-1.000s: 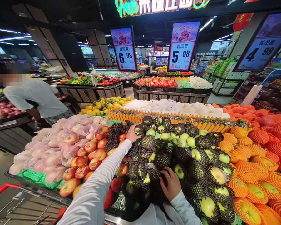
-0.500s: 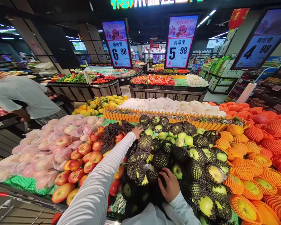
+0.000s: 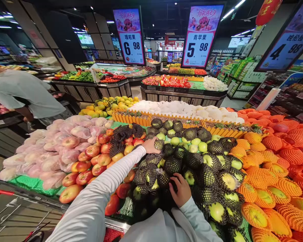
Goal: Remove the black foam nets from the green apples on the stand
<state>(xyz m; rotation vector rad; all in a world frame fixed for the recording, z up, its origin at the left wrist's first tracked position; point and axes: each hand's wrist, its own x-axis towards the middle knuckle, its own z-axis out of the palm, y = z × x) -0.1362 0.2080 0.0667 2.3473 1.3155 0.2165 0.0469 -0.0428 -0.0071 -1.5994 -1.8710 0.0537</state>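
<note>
My left hand [image 3: 150, 146] reaches far forward, its fingers curled over a green apple in a black foam net [image 3: 159, 144] at the left edge of the green apple pile. The apple is still among its neighbours, and my fingertips on its far side are partly hidden. Closer to my body, my right hand [image 3: 180, 189] rests on more netted green apples [image 3: 173, 164] with its fingers apart, holding nothing. Bare green apples [image 3: 175, 141] show behind. Red apples [image 3: 104, 159] lie left of my left forearm, with empty-looking black nets [image 3: 116, 144] bunched on them.
Bagged pinkish fruit [image 3: 47, 153] fills the left side. Orange-netted fruit [image 3: 265, 198] is heaped at right. Low orange fencing [image 3: 131, 117] crosses behind the apples, before white-wrapped fruit [image 3: 176, 109]. A shopping cart [image 3: 2, 193] stands at lower left. A person [image 3: 27, 94] bends at far left.
My left hand has shifted right and nearer, from the pile's far left edge onto a netted green apple. My right hand stays about where it was. The view has tilted slightly down.
</note>
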